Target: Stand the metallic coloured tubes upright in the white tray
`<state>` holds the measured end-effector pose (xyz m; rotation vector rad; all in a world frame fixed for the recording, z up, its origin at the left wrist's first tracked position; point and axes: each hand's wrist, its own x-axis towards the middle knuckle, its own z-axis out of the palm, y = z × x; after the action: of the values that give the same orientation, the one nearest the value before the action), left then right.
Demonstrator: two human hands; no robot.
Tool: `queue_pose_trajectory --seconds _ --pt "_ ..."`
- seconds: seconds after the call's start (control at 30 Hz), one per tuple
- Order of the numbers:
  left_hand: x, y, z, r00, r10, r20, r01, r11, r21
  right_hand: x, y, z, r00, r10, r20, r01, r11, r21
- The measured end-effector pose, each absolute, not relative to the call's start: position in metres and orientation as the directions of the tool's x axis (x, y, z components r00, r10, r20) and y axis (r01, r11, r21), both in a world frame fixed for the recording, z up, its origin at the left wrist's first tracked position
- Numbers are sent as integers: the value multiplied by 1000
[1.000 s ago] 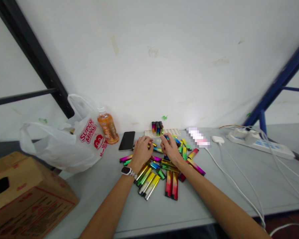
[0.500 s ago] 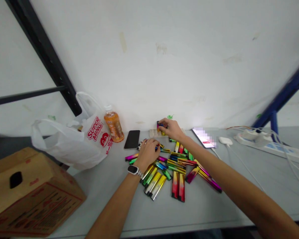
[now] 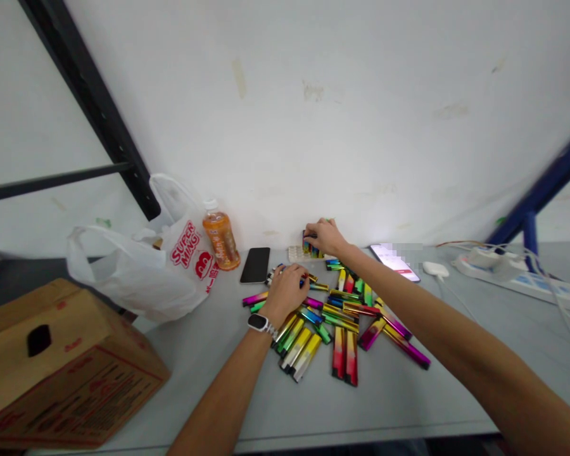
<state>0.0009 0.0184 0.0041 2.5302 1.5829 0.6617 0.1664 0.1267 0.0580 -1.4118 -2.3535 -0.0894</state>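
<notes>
Slim shiny sticks in metallic colours with black ends, which look like lighters point(image 3: 339, 316), lie in a loose pile on the grey table point(image 3: 313, 408). At the wall stands a pale tray point(image 3: 295, 254) with round holes. Several lighters point(image 3: 313, 247) stand upright in it. My right hand point(image 3: 329, 237) reaches over the tray, its fingers closed on the top of an upright lighter. On the pile's left side rests my left hand point(image 3: 287, 289), wearing a watch point(image 3: 256, 322). Its fingers curl around lighters, with a dark blue end showing by the fingertips.
Left of the pile are a black phone point(image 3: 255, 265), an orange drink bottle point(image 3: 221, 239), a white plastic bag point(image 3: 142, 278) and a cardboard box point(image 3: 76, 367). To the right lie a lit phone point(image 3: 393, 261), a white charger point(image 3: 436, 270) with cables and a power strip point(image 3: 527, 278).
My right hand has shifted slightly over the tray, and the lighter at its fingers is lower, among the upright ones. My left hand keeps its place on the pile. The view has moved slightly.
</notes>
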Motion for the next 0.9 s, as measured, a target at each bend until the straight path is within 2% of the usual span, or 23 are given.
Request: queue_pose_trajectory --seconds 0.23,0.33,0.5,0.67,0.77,0.9 --pt "-4 22 6 331 885 327 825 -439 354 167 118 59 -360 816 453 897 436 -73" --pt "-8 23 9 278 897 343 831 -404 383 169 115 60 -356 827 436 910 414 -41" --pt "-12 23 12 200 919 340 869 -327 372 171 106 60 -398 837 375 904 428 4" --pt "-13 23 10 173 938 300 897 -276 345 163 79 48 -429 797 426 888 459 34" --pt "-13 24 8 173 938 301 896 -276 347 155 66 37 -461 811 360 872 489 14" --pt "-11 23 8 161 943 291 893 -265 363 145 66 28 -418 884 210 904 427 1"
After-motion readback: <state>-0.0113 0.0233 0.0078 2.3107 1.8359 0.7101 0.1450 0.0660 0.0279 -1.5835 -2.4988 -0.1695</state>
